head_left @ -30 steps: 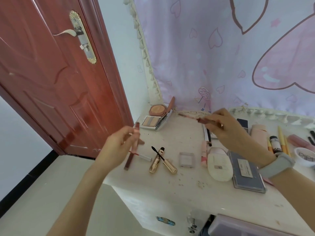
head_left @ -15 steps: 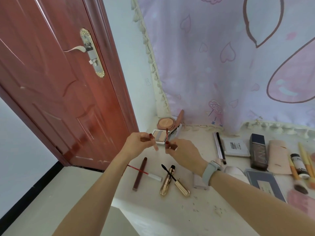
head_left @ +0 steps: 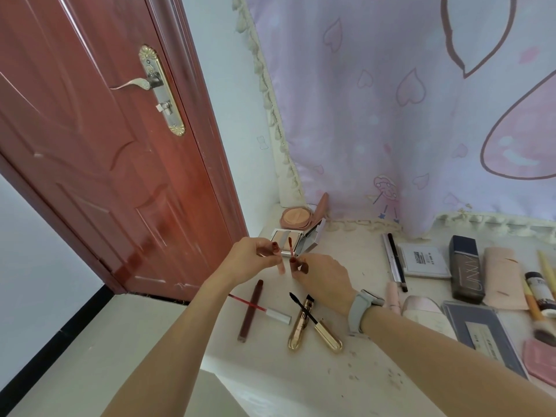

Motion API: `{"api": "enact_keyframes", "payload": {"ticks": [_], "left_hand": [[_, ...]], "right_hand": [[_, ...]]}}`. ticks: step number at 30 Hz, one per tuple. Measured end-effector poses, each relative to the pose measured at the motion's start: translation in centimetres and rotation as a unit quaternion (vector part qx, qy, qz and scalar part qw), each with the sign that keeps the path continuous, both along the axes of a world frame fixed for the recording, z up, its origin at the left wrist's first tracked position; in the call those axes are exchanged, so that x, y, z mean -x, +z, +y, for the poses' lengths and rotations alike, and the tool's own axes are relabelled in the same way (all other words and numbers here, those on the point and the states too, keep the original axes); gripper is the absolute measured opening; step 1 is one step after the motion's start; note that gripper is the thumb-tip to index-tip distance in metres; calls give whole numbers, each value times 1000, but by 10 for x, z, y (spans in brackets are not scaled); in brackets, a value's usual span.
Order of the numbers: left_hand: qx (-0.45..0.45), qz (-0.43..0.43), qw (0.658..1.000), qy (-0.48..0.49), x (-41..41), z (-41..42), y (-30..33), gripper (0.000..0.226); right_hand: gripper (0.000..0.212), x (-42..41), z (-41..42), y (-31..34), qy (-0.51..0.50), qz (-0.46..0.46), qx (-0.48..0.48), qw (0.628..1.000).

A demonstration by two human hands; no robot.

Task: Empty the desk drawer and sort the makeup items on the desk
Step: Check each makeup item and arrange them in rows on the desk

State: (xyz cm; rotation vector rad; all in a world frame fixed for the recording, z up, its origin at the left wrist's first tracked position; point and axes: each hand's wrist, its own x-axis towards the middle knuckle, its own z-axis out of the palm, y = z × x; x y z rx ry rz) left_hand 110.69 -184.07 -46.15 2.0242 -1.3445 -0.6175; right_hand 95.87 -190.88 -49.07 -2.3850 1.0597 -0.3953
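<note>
Both hands meet above the left part of the white desk (head_left: 361,371). My left hand (head_left: 249,261) pinches a small pale pink lip gloss tube (head_left: 281,267). Close beside it, my right hand (head_left: 326,276) holds the tube's dark red cap, and its red-tipped wand (head_left: 290,242) points up. The wand is out of the tube. On the desk below lie a dark red lip tube (head_left: 250,313), crossed by a red wand with a silver cap (head_left: 278,315), and an opened gold mascara (head_left: 299,328) with its brush cap (head_left: 326,337).
Two open compacts (head_left: 296,219) sit at the back left corner by the curtain. To the right lie eyeliner pens (head_left: 394,261), a white compact (head_left: 422,260), a dark foundation bottle (head_left: 466,269), a pink pouch (head_left: 502,279), a grey palette (head_left: 481,335) and brushes. A red door (head_left: 105,176) stands left.
My left hand has put the dark red lip tube down on the desk. My right hand brought the lip gloss left, and both hands now hold it, tube and wand apart.
</note>
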Motion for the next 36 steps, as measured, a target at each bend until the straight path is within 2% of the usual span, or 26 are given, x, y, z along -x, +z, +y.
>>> {"api": "enact_keyframes", "payload": {"ticks": [8, 14, 17, 21, 24, 28, 31, 34, 36], "left_hand": [[-2, 8, 1000, -5, 0, -1, -3, 8], [0, 24, 1000, 5, 1, 6, -2, 29], [17, 6, 999, 44, 4, 17, 3, 45], [108, -34, 986, 126, 19, 39, 9, 40], [154, -24, 975, 156, 39, 53, 9, 34], [194, 4, 969, 155, 69, 65, 16, 21], [222, 68, 962, 143, 94, 69, 21, 21], [190, 145, 964, 113, 117, 66, 14, 15], [157, 137, 973, 101, 130, 62, 5, 14]], "right_hand": [[33, 5, 0, 1, 7, -29, -12, 999], [27, 43, -16, 14, 27, -63, -18, 998], [32, 73, -24, 25, 118, 18, 1, 993], [56, 101, -18, 25, 229, 229, 53, 945], [62, 109, -9, 17, 243, 255, 109, 930], [57, 112, -6, 18, 226, 192, 115, 948], [50, 117, -4, 29, 178, 34, -14, 983], [40, 124, -1, 40, 126, -133, -134, 974], [34, 129, -1, 44, 98, -176, -182, 962]]}}
